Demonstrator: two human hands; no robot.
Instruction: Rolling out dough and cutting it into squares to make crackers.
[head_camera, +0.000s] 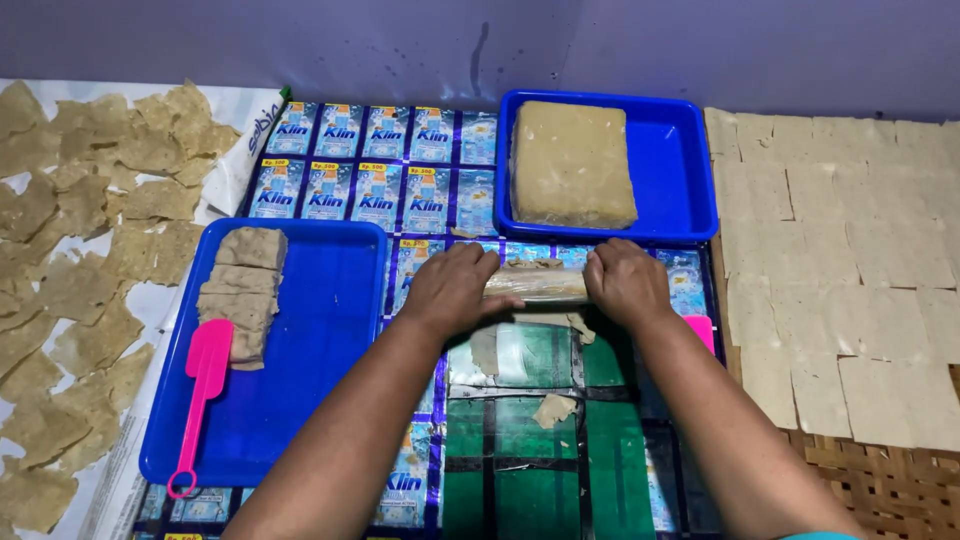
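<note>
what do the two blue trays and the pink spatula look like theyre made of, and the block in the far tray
Blue trays: likely moulded plastic, smooth with a slight sheen and rounded rims. Pink spatula: plastic too, by its uniform bright colour and loop-ended handle. Tan block: seems a soft dough, matte and slightly uneven on top.
</note>
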